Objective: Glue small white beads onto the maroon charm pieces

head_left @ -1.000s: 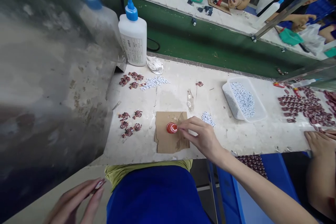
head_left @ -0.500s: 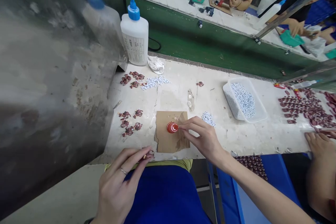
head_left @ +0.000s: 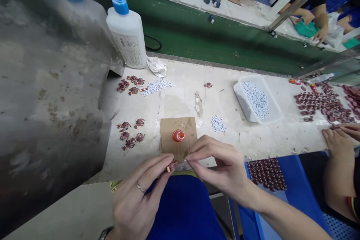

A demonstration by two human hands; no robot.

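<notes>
My left hand [head_left: 140, 191] is closed in a pinch on a small reddish-brown figure [head_left: 170, 167] with a pale yellow part, just over the table's front edge. Close to it, the thumb and fingertips of my right hand [head_left: 219, 165] are pinched together on a tiny whitish piece, too small to make out well. Beyond both hands a small red pot [head_left: 179, 135] with an open top stands upright on a piece of brown cardboard [head_left: 168, 150]. Neither hand touches the pot. A little heap of tiny white-and-blue pieces [head_left: 218, 124] lies right of the cardboard.
Several similar brown figures [head_left: 131, 135] lie at left. A white bottle with a blue nozzle [head_left: 128, 37] stands behind them, beside a metal panel [head_left: 56, 93]. A clear tub [head_left: 257, 99] holds more white-and-blue pieces. Another person's hand [head_left: 339, 142] is at far right.
My right hand has left the red pot and come back toward me, close to my left hand. The brown figure has moved slightly right with my left hand. The camera view has shifted a little.
</notes>
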